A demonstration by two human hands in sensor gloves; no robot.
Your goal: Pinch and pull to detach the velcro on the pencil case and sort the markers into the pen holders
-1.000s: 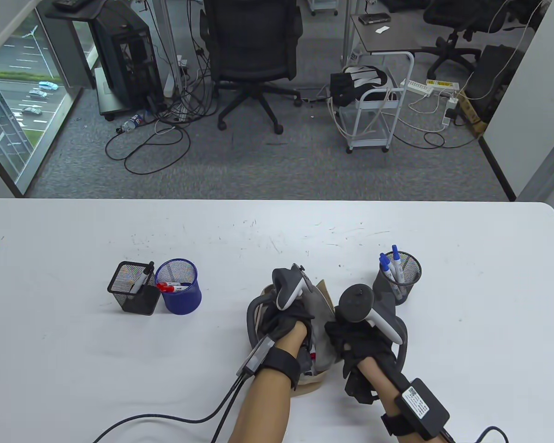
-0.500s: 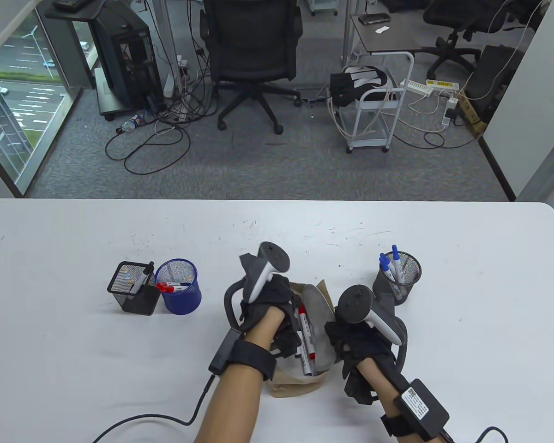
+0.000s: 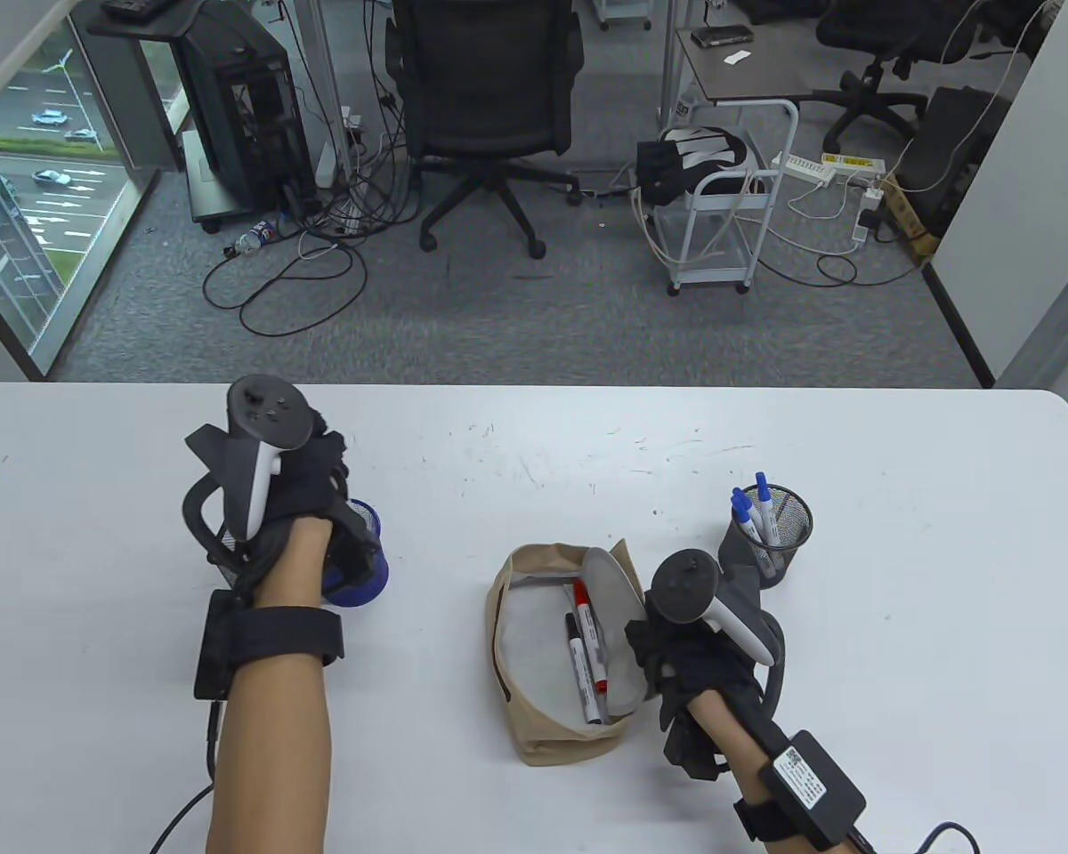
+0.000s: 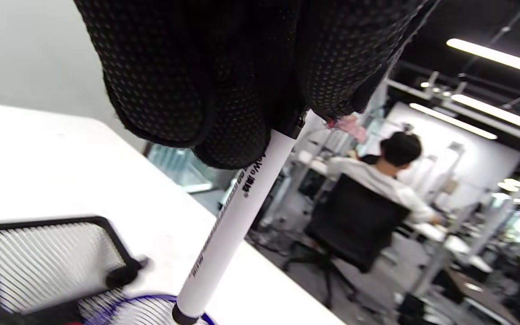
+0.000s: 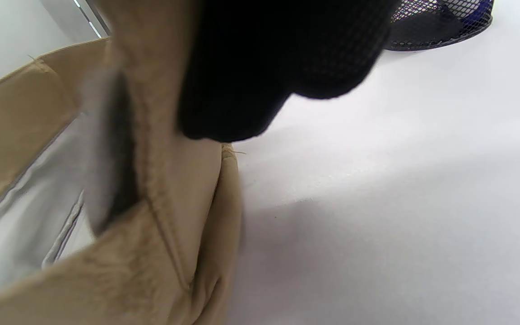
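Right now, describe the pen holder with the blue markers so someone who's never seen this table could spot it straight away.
Start at the tan pencil case lying open near the middle of the white table. Just beyond the right hand holding the case's flap stands a round black mesh pen holder. It stands alone on that side, and it is the only holder with blue-capped markers sticking out.

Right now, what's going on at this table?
A person is sorting markers out of an open tan pencil case. The left hand pinches a white marker and holds it tip-down just above the blue pen holder, beside the black square holder. The right hand grips the case's flap, holding it open. Two markers lie in the case; blue-capped ones stand in the round mesh holder.
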